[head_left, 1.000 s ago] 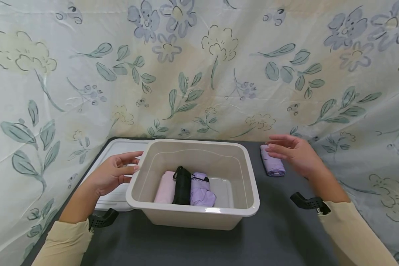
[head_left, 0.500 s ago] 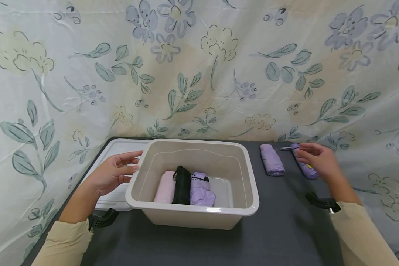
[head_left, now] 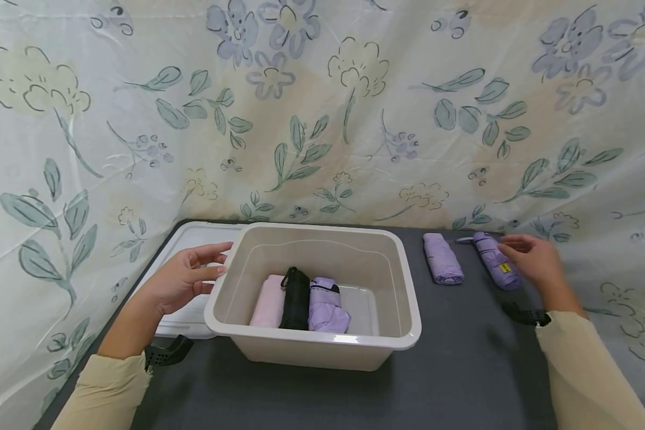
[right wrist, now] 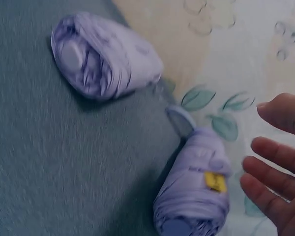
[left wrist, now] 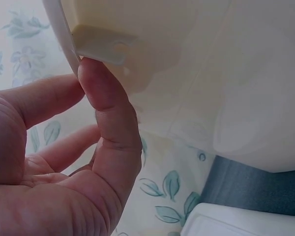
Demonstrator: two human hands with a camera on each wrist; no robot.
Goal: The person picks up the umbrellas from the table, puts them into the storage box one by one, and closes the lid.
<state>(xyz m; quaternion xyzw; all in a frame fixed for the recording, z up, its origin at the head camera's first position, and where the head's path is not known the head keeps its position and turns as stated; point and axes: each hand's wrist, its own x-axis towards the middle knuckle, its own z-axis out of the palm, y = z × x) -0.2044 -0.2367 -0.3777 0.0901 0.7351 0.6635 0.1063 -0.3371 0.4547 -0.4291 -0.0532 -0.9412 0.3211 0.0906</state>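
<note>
My left hand (head_left: 190, 276) holds the left rim of a beige plastic bin (head_left: 322, 351); the left wrist view shows thumb and forefinger at the rim's edge. Inside the bin lie a pink rolled bundle (head_left: 267, 301), a black folded umbrella (head_left: 295, 301) with a cord loop, and a purple folded umbrella (head_left: 326, 307). My right hand (head_left: 537, 263) is beside a second purple folded umbrella (head_left: 495, 260), which has a yellow tag and a strap. In the right wrist view its fingers are apart from that umbrella. Another purple folded umbrella (head_left: 442, 258) lies left of it.
A white lid (head_left: 185, 322) lies flat on the dark table (head_left: 451, 370), left of the bin and partly behind it. A flower-printed cloth (head_left: 312, 119) hangs along the table's back and sides.
My right hand has moved right, past the nearer umbrella, to the right side of the tagged one, uncovering both. The left hand and the bin stay in place.
</note>
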